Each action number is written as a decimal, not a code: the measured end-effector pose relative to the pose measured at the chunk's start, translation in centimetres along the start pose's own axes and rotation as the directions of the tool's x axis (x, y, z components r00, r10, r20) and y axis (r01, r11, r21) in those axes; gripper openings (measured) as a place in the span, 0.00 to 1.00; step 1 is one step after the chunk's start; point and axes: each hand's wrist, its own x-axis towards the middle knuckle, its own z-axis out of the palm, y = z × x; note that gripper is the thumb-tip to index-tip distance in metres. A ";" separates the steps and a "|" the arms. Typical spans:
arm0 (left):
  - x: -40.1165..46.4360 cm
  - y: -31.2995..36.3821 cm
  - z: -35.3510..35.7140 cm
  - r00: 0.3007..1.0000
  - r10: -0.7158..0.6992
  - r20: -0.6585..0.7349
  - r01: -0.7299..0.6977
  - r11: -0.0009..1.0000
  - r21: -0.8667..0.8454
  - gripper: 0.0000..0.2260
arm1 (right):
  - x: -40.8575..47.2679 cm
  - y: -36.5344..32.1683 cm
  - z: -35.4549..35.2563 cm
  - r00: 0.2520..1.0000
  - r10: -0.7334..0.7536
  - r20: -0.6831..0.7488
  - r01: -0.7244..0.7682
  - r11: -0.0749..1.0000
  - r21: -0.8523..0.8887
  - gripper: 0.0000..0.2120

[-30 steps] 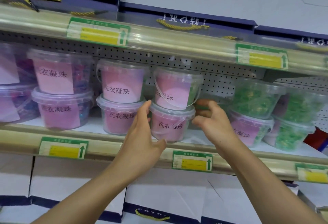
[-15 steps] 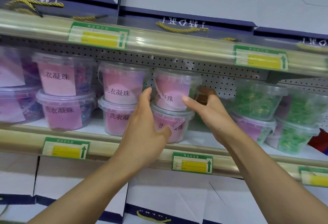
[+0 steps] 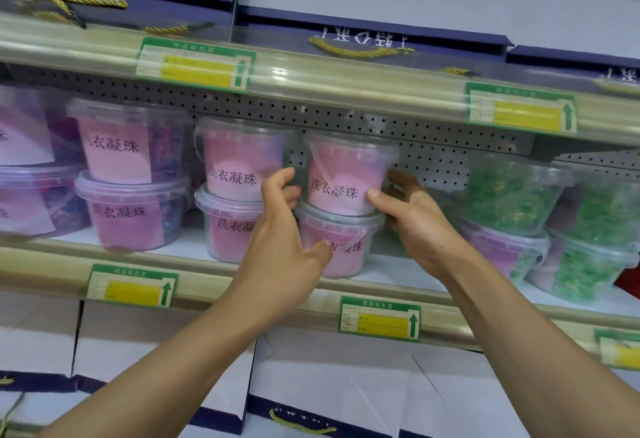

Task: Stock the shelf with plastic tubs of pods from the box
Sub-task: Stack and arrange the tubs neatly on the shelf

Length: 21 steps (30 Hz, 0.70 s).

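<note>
A clear tub with a pink label (image 3: 346, 174) stands stacked on a second pink tub (image 3: 341, 240) in the middle of the shelf (image 3: 207, 274). My left hand (image 3: 282, 240) grips the upper tub's left side, fingers curled round it, while its thumb lies against the lower tub. My right hand (image 3: 412, 219) holds the upper tub's right side, thumb across the front and fingers behind. Just to the left is another stack of two pink tubs (image 3: 239, 167). The box is not in view.
Purple-pod tubs (image 3: 121, 174) fill the shelf's left part, green-pod tubs (image 3: 512, 195) the right. A perforated back panel (image 3: 433, 146) and the upper shelf rail (image 3: 346, 80) close in above. White and navy gift bags (image 3: 332, 385) stand on the shelves above and below.
Both hands rose from the lower tub to the upper one. The right hand came forward from behind and now clasps the upper tub's right side.
</note>
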 end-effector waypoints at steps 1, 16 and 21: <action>0.1 0.0 0.1 1.000 -0.007 0.010 0.007 1.000 0.003 0.38 | -0.1 0.1 -0.2 1.000 0.006 0.005 -0.006 1.000 0.003 0.33; -1.1 -0.4 0.2 0.999 -0.004 0.049 -0.001 0.995 0.100 0.39 | -1.1 1.3 -1.1 0.998 -0.011 0.055 0.020 0.984 -0.175 0.14; -1.4 -0.3 -0.1 0.998 -0.039 0.057 0.032 0.993 0.116 0.38 | -1.8 1.2 -0.5 0.996 -0.070 0.052 0.082 0.951 -0.297 0.10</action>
